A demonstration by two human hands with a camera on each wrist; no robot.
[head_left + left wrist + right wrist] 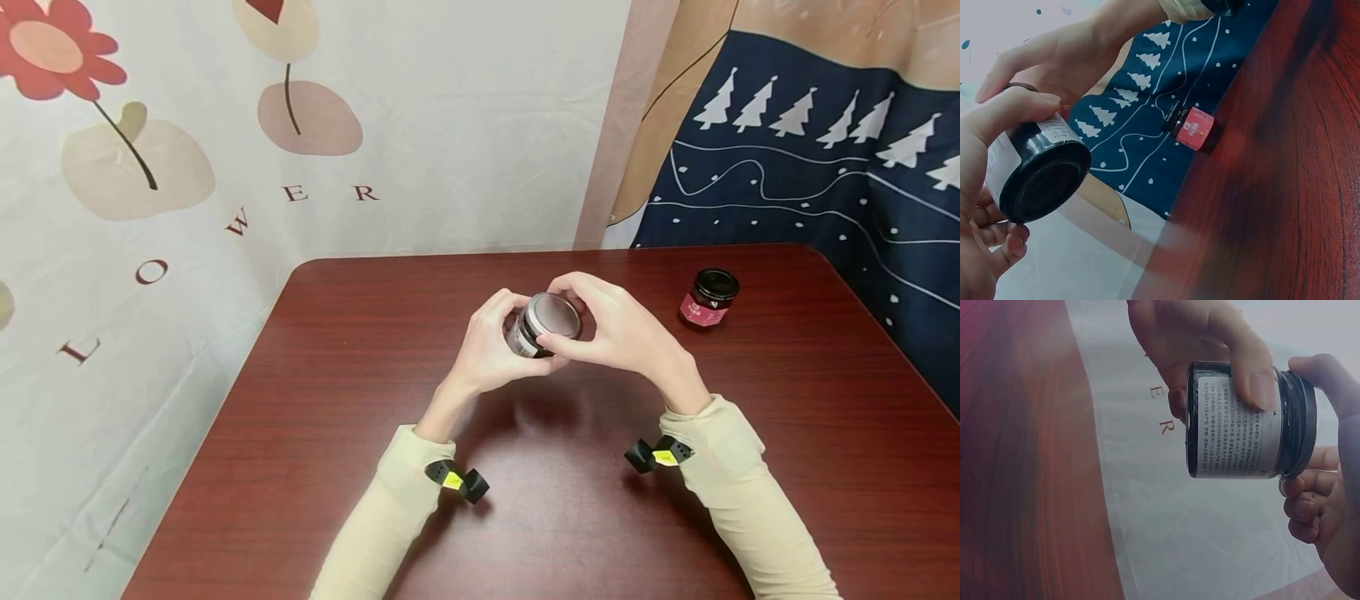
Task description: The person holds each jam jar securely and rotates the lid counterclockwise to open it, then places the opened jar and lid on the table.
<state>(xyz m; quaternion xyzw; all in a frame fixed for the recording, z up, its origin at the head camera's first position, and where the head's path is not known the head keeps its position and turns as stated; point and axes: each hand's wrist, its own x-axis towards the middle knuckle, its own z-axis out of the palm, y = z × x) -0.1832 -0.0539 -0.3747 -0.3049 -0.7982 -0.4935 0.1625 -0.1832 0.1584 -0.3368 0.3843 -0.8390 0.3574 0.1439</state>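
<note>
Beyond the pale sleeves (397, 492), the grip of the left hand (483, 348) is clamped round the body of a dark jar (522, 340), and that of the right hand (626, 332) is clamped on its lid (557, 315), the jar held tilted above the reddish-brown surface (330, 433). Farther off to the right, a pink-labelled jar (707, 302) stands near the far edge, before a navy tree-print cloth (795, 171).
</note>
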